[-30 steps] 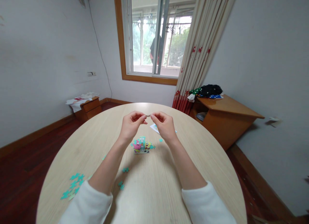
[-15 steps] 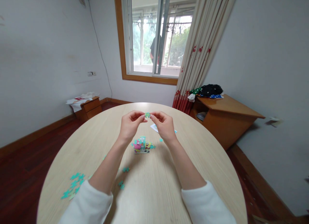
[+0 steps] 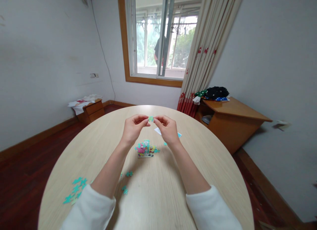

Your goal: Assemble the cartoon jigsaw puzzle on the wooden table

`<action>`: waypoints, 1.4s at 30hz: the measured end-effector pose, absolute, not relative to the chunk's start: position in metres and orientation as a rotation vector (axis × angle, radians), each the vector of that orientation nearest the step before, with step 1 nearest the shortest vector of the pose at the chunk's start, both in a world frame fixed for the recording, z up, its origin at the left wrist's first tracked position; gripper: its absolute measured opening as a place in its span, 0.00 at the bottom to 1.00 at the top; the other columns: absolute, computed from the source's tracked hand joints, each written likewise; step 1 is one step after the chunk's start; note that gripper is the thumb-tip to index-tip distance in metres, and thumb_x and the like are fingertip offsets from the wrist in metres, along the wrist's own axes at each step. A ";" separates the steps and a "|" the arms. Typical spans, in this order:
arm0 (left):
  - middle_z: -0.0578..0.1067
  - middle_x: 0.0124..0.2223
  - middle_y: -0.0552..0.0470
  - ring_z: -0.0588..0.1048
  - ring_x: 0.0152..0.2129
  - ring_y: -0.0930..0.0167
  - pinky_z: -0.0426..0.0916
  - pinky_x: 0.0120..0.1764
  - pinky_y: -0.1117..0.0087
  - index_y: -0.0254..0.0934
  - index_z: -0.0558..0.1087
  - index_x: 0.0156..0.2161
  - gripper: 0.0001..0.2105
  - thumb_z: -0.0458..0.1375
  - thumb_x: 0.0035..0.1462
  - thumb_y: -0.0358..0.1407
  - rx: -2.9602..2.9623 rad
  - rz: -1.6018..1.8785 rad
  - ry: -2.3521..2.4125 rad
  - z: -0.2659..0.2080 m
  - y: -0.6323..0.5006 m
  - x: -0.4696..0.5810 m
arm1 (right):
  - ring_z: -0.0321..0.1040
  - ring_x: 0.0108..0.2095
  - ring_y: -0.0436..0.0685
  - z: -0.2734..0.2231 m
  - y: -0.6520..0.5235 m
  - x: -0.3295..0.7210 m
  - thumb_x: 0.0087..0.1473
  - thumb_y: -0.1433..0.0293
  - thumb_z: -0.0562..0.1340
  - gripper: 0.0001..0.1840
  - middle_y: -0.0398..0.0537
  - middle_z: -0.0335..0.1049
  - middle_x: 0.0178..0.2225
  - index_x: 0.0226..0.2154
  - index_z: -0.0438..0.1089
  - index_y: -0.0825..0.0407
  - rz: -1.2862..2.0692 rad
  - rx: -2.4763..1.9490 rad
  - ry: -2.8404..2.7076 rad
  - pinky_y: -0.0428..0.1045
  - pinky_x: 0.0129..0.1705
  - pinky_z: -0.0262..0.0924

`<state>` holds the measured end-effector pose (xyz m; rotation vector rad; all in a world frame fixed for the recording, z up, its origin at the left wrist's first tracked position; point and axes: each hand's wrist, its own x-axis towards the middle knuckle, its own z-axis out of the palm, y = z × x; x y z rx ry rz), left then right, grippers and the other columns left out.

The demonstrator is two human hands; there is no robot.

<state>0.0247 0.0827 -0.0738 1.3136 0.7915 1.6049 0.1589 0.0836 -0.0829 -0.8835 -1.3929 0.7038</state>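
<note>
A small green jigsaw puzzle piece (image 3: pixel 151 118) is held up over the far half of the table. My left hand (image 3: pixel 134 127) pinches its left edge, and my right hand (image 3: pixel 167 127) pinches the right edge. Below and between my wrists lies a partly joined jigsaw puzzle (image 3: pixel 146 149) with pink and yellow cartoon figures on it. Behind my right hand a printed card (image 3: pixel 158 130) is partly hidden. One loose turquoise piece (image 3: pixel 165 143) lies just beside my right wrist.
Several turquoise pieces (image 3: pixel 76 189) are heaped at the table's left. A few more pieces (image 3: pixel 129 173) lie right of my left forearm. The round table (image 3: pixel 158 203) fills the foreground. Beyond it stand a wooden desk (image 3: pixel 237 121) with cloths and a small cabinet (image 3: pixel 93 111).
Both hands stay almost in place, still pinching the green piece. My right hand has shifted very slightly left, and a bit more of the card shows.
</note>
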 end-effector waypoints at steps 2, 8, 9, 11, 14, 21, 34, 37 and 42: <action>0.75 0.25 0.51 0.74 0.21 0.72 0.72 0.32 0.67 0.31 0.75 0.27 0.15 0.68 0.35 0.41 1.323 1.577 0.815 -0.074 0.083 0.024 | 0.70 0.31 0.55 -0.084 0.085 0.159 0.44 0.60 0.63 0.12 0.49 0.75 0.30 0.27 0.72 0.53 0.705 -0.886 -1.395 0.50 0.35 0.62; 0.75 0.23 0.52 0.72 0.19 0.74 0.70 0.29 0.69 0.30 0.74 0.26 0.15 0.67 0.35 0.41 1.378 1.497 0.896 -0.076 0.086 0.020 | 0.69 0.30 0.53 -0.091 0.090 0.160 0.44 0.62 0.63 0.12 0.48 0.75 0.29 0.27 0.72 0.54 0.721 -0.902 -1.406 0.48 0.34 0.62; 0.74 0.23 0.52 0.71 0.19 0.74 0.70 0.28 0.70 0.30 0.74 0.26 0.15 0.67 0.35 0.41 1.391 1.485 0.913 -0.077 0.088 0.018 | 0.70 0.31 0.53 -0.093 0.091 0.160 0.44 0.62 0.63 0.12 0.48 0.75 0.29 0.28 0.73 0.54 0.728 -0.907 -1.416 0.48 0.34 0.63; 0.74 0.22 0.52 0.71 0.18 0.74 0.69 0.26 0.70 0.31 0.74 0.26 0.14 0.66 0.36 0.40 1.418 1.459 0.955 -0.083 0.093 0.015 | 0.70 0.31 0.53 -0.097 0.094 0.159 0.45 0.64 0.62 0.11 0.49 0.76 0.30 0.29 0.73 0.55 0.743 -0.920 -1.439 0.48 0.35 0.63; 0.74 0.22 0.52 0.70 0.18 0.75 0.67 0.26 0.71 0.31 0.74 0.26 0.11 0.63 0.40 0.39 1.489 1.415 1.056 -0.096 0.106 0.008 | 0.71 0.33 0.53 -0.104 0.099 0.159 0.46 0.66 0.61 0.11 0.50 0.76 0.33 0.31 0.74 0.55 0.749 -0.967 -1.469 0.49 0.38 0.64; 0.76 0.24 0.50 0.72 0.24 0.72 0.64 0.30 0.72 0.33 0.75 0.25 0.03 0.59 0.46 0.30 1.866 1.053 1.568 -0.137 0.132 -0.005 | 0.71 0.34 0.53 -0.113 0.107 0.160 0.47 0.70 0.61 0.11 0.50 0.76 0.34 0.34 0.75 0.55 0.715 -1.040 -1.490 0.50 0.40 0.65; 0.74 0.22 0.49 0.70 0.20 0.73 0.59 0.24 0.74 0.30 0.76 0.27 0.05 0.58 0.46 0.29 1.902 0.727 1.708 -0.183 0.146 -0.018 | 0.71 0.33 0.52 -0.116 0.110 0.160 0.47 0.71 0.60 0.11 0.50 0.76 0.34 0.35 0.74 0.55 0.714 -1.088 -1.508 0.49 0.39 0.65; 0.75 0.23 0.48 0.71 0.22 0.72 0.60 0.26 0.74 0.30 0.76 0.26 0.05 0.57 0.45 0.28 1.940 0.740 1.704 -0.185 0.146 -0.018 | 0.71 0.33 0.52 -0.118 0.110 0.159 0.49 0.72 0.59 0.11 0.50 0.76 0.35 0.36 0.74 0.55 0.674 -1.120 -1.571 0.49 0.39 0.64; 0.76 0.24 0.48 0.71 0.23 0.72 0.60 0.27 0.74 0.31 0.76 0.26 0.05 0.57 0.45 0.28 1.980 0.713 1.698 -0.187 0.146 -0.019 | 0.70 0.36 0.52 -0.127 0.107 0.156 0.52 0.74 0.56 0.13 0.50 0.76 0.39 0.38 0.74 0.54 0.567 -1.353 -1.823 0.49 0.43 0.63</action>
